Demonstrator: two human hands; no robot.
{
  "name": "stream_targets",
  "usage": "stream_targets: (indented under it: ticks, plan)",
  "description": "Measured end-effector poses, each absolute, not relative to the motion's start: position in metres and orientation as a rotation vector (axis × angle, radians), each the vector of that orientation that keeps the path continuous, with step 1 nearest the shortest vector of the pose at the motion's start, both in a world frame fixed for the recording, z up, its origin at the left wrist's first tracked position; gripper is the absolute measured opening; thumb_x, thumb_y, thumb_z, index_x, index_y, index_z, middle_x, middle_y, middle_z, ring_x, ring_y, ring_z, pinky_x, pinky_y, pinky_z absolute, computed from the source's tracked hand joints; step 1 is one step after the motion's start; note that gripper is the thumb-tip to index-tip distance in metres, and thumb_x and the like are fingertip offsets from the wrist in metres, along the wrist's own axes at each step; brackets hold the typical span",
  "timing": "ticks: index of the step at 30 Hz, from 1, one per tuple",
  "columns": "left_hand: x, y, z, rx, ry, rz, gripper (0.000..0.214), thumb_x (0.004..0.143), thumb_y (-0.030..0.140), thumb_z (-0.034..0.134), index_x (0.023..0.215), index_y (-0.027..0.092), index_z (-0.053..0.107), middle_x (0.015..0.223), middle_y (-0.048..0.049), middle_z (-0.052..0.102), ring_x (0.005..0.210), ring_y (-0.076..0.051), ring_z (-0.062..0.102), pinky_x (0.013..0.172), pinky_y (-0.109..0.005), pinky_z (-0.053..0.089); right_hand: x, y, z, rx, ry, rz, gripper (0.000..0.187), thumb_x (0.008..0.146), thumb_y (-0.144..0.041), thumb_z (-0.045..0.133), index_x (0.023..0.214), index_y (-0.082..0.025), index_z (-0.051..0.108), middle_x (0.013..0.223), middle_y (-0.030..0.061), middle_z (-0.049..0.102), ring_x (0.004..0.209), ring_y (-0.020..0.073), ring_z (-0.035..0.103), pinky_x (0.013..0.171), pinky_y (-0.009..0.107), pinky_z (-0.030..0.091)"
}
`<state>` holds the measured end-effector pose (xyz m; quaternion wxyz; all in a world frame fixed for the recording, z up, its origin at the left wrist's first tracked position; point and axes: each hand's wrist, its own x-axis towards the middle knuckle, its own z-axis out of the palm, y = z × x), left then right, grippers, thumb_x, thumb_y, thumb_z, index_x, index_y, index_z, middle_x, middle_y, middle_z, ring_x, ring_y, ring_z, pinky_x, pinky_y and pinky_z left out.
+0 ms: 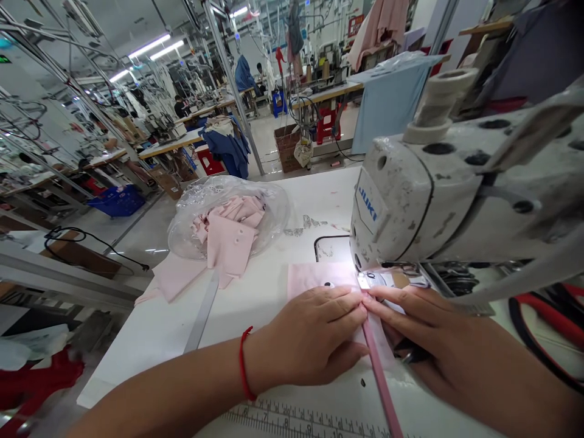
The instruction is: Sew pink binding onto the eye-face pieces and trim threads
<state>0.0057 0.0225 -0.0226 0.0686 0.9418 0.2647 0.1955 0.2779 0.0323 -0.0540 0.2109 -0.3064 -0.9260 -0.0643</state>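
Observation:
A pale pink fabric piece (306,277) lies on the white sewing table (255,310) under the head of a white Juki sewing machine (438,201). My left hand (314,331), with a red cord on the wrist, lies flat on the fabric, fingers stretched toward the presser foot (370,280). My right hand (424,331) lies beside it, fingers out flat on the fabric, fingertips meeting the left hand's. A narrow pink strip (381,383) runs from between the hands toward me. A dark object shows under my right palm; I cannot make it out.
A clear plastic bag (228,216) of pink cut pieces sits at the table's back left, with more pink pieces (173,277) beside it. A metal ruler (203,313) lies left of my arm. A printed scale (292,423) marks the near edge. Other workstations stand behind.

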Motion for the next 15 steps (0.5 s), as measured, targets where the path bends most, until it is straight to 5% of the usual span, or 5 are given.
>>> stream_targets:
  ticks: [10,15]
  plan:
    - [0.006,0.028,-0.025,2.811,0.809,0.618,0.043,0.114,0.035,0.043,0.139,0.005,0.062,0.146,-0.0222,0.070,0.145,-0.032,0.063,0.119,-0.055,0.058,0.276,0.032,-0.066,-0.940,-2.453,-0.137,0.062,0.089,-0.014,0.051,0.149,-0.027,0.064,0.131,0.0126,0.076,0.081,0.0275,0.076,0.046,0.032,0.052]
    - [0.006,0.029,-0.023,2.811,0.795,0.633,0.040,0.114,0.033,0.043,0.136,0.007,0.064,0.142,-0.0201,0.072,0.141,-0.031,0.066,0.118,-0.052,0.059,0.277,0.031,-0.062,-0.966,-2.484,-0.146,0.057,0.091,-0.013,0.047,0.145,-0.024,0.065,0.131,0.0138,0.076,0.085,0.0280,0.075,0.053,0.035,0.058]
